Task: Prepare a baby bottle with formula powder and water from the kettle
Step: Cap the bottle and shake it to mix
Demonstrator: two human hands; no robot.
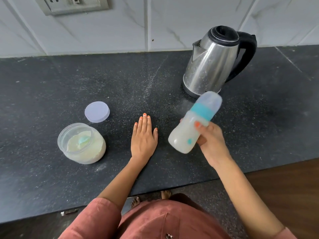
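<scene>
Reddish-brown top (155, 219) fills the bottom of the view, both bare forearms reaching out over the dark speckled surface (51, 178). Left hand (144, 137) lies flat, palm down, fingers straight and together, holding nothing. Right hand (209, 138) is wrapped tight around the baby bottle (185, 135), which is lifted off the surface, tilted and blurry, milky inside, teal ring and clear cap on. Steel kettle (212, 64) stands just behind it. Over on the left, the open powder jar (82, 144) with a scoop (83, 140) inside, its lid (97, 111) lying beside it.
</scene>
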